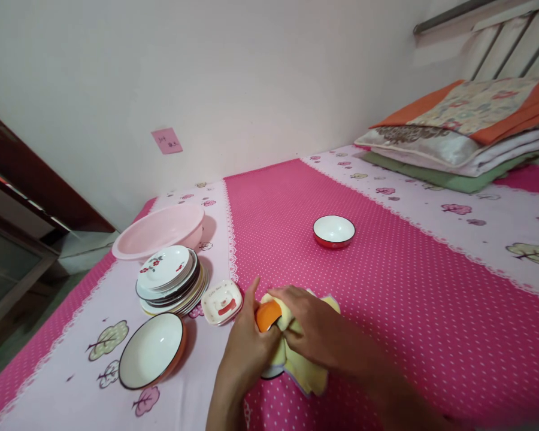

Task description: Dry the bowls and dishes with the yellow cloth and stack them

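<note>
An orange bowl point(268, 315) is in my left hand point(250, 344), whose thumb and fingers close round it; only part of its outside shows. My right hand point(312, 326) grips a yellow cloth point(306, 372) and presses it against the bowl's side. Part of the cloth hangs down over the pink bedspread. Below my hands a bit of dark rim point(273, 375) peeks out, mostly covered. Just left of my left hand lies a small square dish point(221, 302) with a bear print.
A red bowl with a white inside point(335, 230) stands farther back. To the left are a larger bowl point(151, 351), a stack of plates point(165, 268) and a pink basin point(161, 230). Folded bedding and a pillow point(453, 134) lie at the back right, by the wall.
</note>
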### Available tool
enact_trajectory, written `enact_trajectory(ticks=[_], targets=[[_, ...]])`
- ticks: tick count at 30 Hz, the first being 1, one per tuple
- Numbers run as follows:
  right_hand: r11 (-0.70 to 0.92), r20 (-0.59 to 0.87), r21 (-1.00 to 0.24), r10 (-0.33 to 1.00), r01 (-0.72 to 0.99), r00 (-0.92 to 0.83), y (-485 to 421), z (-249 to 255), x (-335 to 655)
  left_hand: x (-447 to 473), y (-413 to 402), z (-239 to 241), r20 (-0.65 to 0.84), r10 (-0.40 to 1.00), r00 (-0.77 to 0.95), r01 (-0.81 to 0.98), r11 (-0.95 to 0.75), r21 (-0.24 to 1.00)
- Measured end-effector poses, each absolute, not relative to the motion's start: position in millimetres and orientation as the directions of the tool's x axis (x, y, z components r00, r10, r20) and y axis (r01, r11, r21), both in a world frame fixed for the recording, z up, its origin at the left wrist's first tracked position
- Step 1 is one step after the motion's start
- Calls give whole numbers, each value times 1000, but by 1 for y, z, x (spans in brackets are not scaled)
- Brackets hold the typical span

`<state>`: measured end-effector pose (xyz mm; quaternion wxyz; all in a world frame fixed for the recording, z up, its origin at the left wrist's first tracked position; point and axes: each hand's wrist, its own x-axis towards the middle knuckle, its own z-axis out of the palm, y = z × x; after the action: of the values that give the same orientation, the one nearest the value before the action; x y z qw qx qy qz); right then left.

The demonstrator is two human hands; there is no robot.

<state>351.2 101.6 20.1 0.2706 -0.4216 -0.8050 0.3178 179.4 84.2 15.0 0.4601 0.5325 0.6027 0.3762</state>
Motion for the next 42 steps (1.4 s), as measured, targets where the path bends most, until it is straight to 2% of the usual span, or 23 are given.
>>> enact_trajectory(ticks=[4, 7, 11, 16, 28, 31, 35, 42], targets=[[441, 167, -679, 871, 586, -462, 105, 11, 343, 183, 81, 15, -98, 995, -1, 315, 93, 944], [464, 169, -682, 852, 565, -496, 106, 12, 344, 186, 80, 16, -59, 998, -9, 337, 58, 940], [453, 123, -711, 833, 538, -540, 104, 18, 345, 186, 79, 20, -94, 994, 48, 361, 70, 930], [449, 145, -721, 842, 528, -519, 106, 12, 344, 184, 79, 20, -117, 988, 105, 402, 66, 913], [358, 171, -846, 885, 396, -434, 130, -13, 352, 181, 87, 17, -145, 987, 65, 128, 136, 982], [310, 197, -908, 909, 281, -367, 134, -17, 351, 178, 88, 12, -91, 996, 20, 41, 90, 995], [204, 191, -979, 929, 10, -316, 137, -21, 345, 180, 87, 11, -53, 997, -60, -71, 48, 996], [-4, 46, -950, 987, -312, -153, 139, -25, 327, 189, 88, 6, -37, 975, -220, -313, -35, 949]])
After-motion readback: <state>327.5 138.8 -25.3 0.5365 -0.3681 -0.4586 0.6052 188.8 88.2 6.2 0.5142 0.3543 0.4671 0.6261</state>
